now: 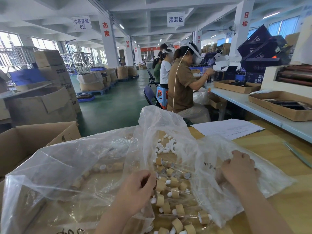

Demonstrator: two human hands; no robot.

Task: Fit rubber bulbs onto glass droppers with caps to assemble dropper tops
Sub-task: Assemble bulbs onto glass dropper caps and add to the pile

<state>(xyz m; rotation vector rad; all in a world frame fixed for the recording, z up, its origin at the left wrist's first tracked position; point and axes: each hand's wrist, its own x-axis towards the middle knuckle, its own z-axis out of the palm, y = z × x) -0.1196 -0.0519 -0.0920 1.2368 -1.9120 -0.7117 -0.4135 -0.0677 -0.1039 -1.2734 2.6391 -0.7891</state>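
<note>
A pile of assembled dropper tops (170,196), tan caps with white bulbs and glass tubes, lies on the table between my hands. Loose white rubber bulbs (166,146) sit farther back inside a clear plastic bag (162,125). My left hand (136,188) has its fingers curled at the left edge of the pile, by a tan cap; what they hold is hidden. My right hand (238,168) rests palm down with bent fingers on the crumpled plastic bag (224,149) at the right. Loose tan caps (101,168) show through another bag at the left.
An open cardboard box (33,139) stands at the left. Sheets of paper (228,128) lie on the wooden table behind the bags, and a thin glass piece (297,154) lies at the right. Other workers (182,81) sit at a long bench beyond.
</note>
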